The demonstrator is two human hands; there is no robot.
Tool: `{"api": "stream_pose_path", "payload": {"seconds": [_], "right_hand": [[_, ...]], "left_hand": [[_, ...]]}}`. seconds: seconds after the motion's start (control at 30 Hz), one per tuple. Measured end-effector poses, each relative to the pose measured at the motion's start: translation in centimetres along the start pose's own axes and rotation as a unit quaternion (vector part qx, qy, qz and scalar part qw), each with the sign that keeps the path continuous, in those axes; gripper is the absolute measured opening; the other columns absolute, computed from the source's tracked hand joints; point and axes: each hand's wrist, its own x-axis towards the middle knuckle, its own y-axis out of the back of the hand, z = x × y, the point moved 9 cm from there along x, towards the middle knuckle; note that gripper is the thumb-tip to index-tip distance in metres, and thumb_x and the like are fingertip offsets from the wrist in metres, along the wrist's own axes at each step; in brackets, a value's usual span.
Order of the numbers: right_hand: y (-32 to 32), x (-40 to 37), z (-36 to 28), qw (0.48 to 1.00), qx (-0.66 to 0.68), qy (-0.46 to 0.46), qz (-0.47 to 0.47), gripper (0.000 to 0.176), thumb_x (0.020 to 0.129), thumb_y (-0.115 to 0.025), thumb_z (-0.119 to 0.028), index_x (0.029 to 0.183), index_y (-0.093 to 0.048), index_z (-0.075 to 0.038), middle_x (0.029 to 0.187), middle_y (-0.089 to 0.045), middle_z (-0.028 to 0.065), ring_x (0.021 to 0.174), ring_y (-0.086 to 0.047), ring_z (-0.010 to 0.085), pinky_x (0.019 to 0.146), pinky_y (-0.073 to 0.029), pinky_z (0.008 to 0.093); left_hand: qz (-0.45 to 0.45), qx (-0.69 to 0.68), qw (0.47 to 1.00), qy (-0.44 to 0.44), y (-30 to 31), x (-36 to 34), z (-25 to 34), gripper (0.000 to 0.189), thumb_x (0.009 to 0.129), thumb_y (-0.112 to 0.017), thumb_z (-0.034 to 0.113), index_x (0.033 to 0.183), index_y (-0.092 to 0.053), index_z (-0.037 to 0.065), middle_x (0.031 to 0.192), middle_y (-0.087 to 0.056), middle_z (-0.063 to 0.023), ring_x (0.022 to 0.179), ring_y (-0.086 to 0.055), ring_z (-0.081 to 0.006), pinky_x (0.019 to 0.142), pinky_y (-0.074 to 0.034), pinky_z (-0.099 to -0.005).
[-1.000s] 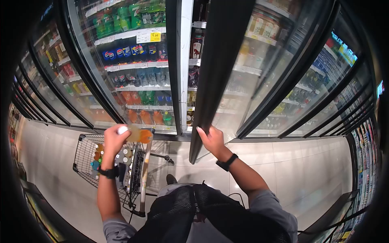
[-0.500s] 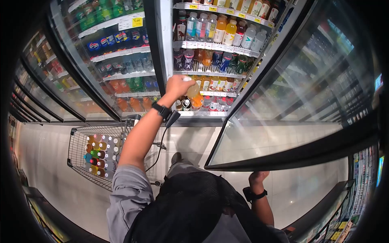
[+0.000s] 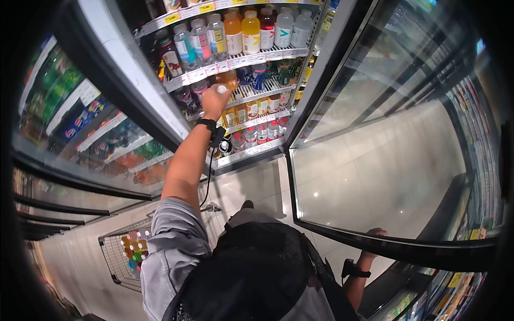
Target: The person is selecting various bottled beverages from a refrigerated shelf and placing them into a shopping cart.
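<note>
- Left hand (image 3: 214,102), arm stretched forward, has its fingers clamped around a white-capped plastic bottle (image 3: 221,90).
- The bottle is beside a white wire fridge shelf (image 3: 270,86).
- Right hand (image 3: 376,233), held low, is at the edge of a black-framed glass door (image 3: 369,182); finger grip unclear.

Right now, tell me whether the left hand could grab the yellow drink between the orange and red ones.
Probably not: the left hand holds a white-capped bottle, though the open glass door leaves the yellow drink exposed.

Bare shelf front (image 3: 254,95), blue bottles (image 3: 258,77) behind, glass door (image 3: 369,182) open
</note>
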Motion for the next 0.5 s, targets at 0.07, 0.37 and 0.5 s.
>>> {"api": "stream_pose_path", "payload": {"seconds": [0.07,0.37,0.5], "right_hand": [[-0.6,0.1,-1.4,0.996,-0.082,0.041,0.023,0.026,0.09,-0.054,-0.027,0.078,-0.043,-0.008,0.07,-0.045,0.0025,0.065,-0.045,0.0155,0.062,-0.044,0.0306],[2.1,1.0,-0.5,0.997,-0.025,0.043,-0.06,0.049,0.1,-0.041,-0.046,0.079,-0.053,-0.003,0.064,-0.055,0.0076,0.059,-0.05,0.0202,0.056,-0.043,0.0346],[-0.9,1.2,-1.9,0.999,0.012,0.027,-0.044,0.064,0.102,-0.025,-0.056,0.079,-0.054,-0.003,0.063,-0.055,0.0081,0.059,-0.05,0.0211,0.057,-0.042,0.0368]], "left_hand": [[-0.034,0.005,0.999,0.022,-1.4,1.7,-0.9,0.04,0.072,-0.071,0.036,0.095,-0.073,0.003,0.081,-0.07,-0.0219,0.078,-0.069,-0.0374,0.077,-0.055,-0.0458],[-0.092,0.094,0.987,0.094,-6.7,6.9,-5.4,0.045,0.079,-0.068,0.039,0.108,-0.068,0.005,0.102,-0.069,-0.024,0.094,-0.066,-0.0421,0.086,-0.052,-0.0469],[-0.148,0.13,0.973,0.116,-9.2,8.4,-8.5,0.052,0.086,-0.061,0.05,0.119,-0.065,0.01,0.118,-0.065,-0.021,0.107,-0.062,-0.0419,0.091,-0.05,-0.0475]]}}
